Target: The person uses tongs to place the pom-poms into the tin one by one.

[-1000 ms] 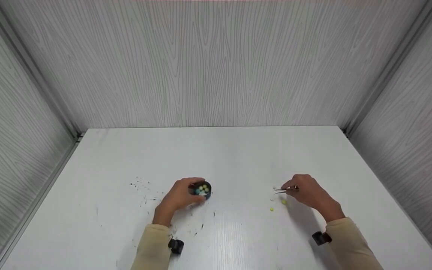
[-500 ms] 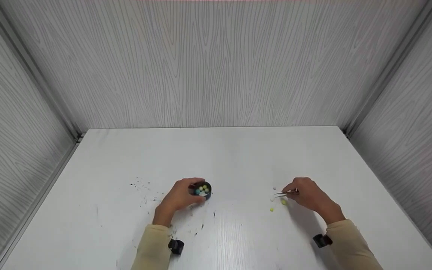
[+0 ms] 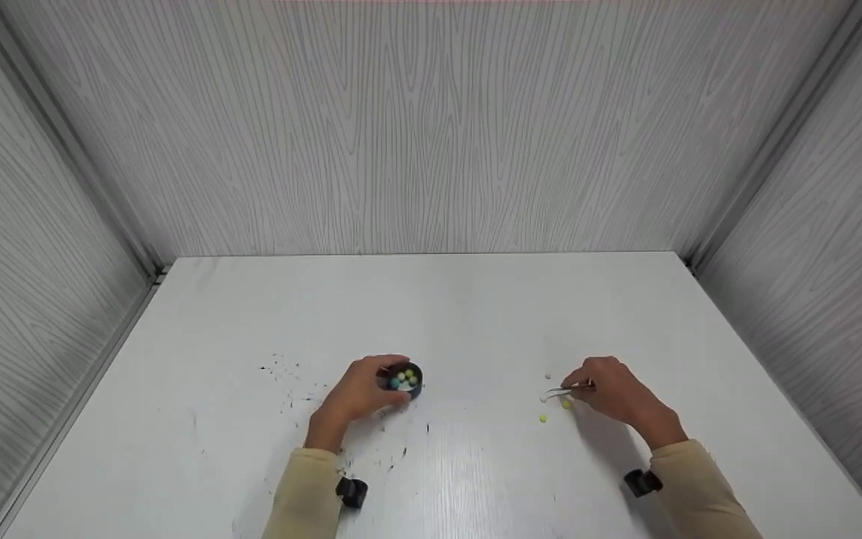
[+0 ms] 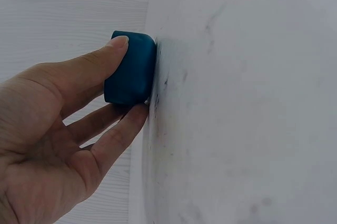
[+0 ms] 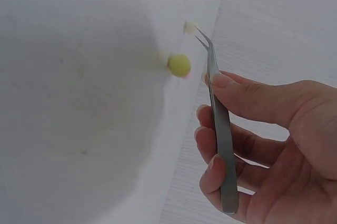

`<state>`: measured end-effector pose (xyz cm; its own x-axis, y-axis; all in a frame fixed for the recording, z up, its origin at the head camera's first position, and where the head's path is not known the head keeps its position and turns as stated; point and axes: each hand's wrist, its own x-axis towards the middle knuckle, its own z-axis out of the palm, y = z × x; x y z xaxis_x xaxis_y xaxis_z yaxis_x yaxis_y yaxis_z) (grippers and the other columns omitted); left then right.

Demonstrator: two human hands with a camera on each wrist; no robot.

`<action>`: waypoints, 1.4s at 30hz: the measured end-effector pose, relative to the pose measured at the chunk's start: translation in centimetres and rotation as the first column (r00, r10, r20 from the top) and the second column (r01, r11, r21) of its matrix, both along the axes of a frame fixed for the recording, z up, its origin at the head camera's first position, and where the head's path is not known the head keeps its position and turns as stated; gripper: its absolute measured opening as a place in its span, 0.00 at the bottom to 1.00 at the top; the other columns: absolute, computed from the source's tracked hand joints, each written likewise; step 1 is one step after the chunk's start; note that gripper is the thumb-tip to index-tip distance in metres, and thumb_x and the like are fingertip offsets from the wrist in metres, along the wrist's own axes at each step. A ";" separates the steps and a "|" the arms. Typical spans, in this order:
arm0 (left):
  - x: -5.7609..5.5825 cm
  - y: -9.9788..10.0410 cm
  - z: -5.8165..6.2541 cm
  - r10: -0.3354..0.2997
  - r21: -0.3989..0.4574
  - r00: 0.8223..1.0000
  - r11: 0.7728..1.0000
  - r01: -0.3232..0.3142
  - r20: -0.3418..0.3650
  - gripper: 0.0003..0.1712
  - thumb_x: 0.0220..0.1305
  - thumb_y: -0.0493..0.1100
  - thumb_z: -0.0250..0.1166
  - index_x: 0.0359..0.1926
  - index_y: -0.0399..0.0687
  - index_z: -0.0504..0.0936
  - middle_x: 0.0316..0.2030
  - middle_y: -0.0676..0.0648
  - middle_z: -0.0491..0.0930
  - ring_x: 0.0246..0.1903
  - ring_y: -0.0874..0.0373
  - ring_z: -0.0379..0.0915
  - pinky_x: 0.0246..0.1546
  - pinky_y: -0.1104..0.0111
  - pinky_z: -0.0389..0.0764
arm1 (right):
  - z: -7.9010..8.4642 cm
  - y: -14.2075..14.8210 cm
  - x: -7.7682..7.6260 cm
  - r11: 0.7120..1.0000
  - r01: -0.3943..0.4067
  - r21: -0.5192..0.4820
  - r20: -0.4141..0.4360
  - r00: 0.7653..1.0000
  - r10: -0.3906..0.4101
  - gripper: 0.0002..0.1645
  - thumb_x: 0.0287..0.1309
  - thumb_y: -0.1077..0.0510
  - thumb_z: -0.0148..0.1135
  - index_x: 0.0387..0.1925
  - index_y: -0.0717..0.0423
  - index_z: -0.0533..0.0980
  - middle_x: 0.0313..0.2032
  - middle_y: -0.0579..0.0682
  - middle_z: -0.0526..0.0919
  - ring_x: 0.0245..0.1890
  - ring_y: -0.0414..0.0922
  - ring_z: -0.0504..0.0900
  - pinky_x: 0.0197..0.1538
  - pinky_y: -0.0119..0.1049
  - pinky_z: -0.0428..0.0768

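My left hand (image 3: 362, 391) grips a small dark blue cup (image 4: 131, 69) between thumb and fingers, down on the white table. Yellow, pale and blue beads (image 3: 405, 376) show inside it in the head view. In my right hand (image 3: 612, 391) are bent-tip metal tweezers (image 5: 223, 140), pinched by thumb and fingers. Their tips stand slightly apart beside a pale bead (image 5: 190, 27); contact cannot be told. Closest to the hand lies a larger yellow bead (image 5: 179, 65). A smaller yellow bead (image 3: 542, 418) sits nearer the person, and a whitish bead (image 3: 548, 376) farther off.
Dark specks and smudges (image 3: 281, 370) mark the white table (image 3: 461, 314) around the left hand. Grey wood-grain panels (image 3: 416, 127) rise at the back and both sides. A black wrist camera (image 3: 642, 483) sits at each sleeve.
My right hand has shifted slightly toward the person, bringing the tweezer tips from beside the farther whitish bead to the pale bead. The left hand and cup stay in place.
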<state>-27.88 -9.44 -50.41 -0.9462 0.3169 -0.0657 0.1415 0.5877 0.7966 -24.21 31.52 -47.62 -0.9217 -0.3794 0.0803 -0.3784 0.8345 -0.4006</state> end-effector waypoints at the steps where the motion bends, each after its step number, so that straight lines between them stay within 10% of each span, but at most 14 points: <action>1: 0.0 0.0 0.0 0.001 0.001 1.000 1.000 -0.001 0.002 0.34 0.59 0.41 0.77 0.67 0.51 0.79 0.66 0.41 0.77 0.67 0.40 0.72 0.68 0.44 0.74 | 0.0 0.0 0.0 1.000 0.000 0.000 0.004 1.000 0.000 0.11 0.59 0.71 0.68 0.40 0.58 0.90 0.36 0.52 0.90 0.37 0.49 0.86 0.39 0.38 0.84; 42: -0.1 0.0 -0.4 -0.009 0.040 1.000 0.999 0.009 -0.015 0.33 0.60 0.39 0.77 0.66 0.49 0.80 0.65 0.40 0.78 0.64 0.42 0.76 0.65 0.47 0.77 | 1.4 -1.3 -0.6 1.000 -0.017 -0.007 -0.012 1.000 0.017 0.12 0.59 0.70 0.70 0.42 0.58 0.90 0.30 0.50 0.84 0.32 0.45 0.82 0.34 0.29 0.78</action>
<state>-27.95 -9.48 -50.80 -0.9440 0.3277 -0.0390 0.1587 0.5543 0.8170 -24.84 30.19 -46.25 -0.9141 -0.3943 0.0944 -0.3974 0.8250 -0.4019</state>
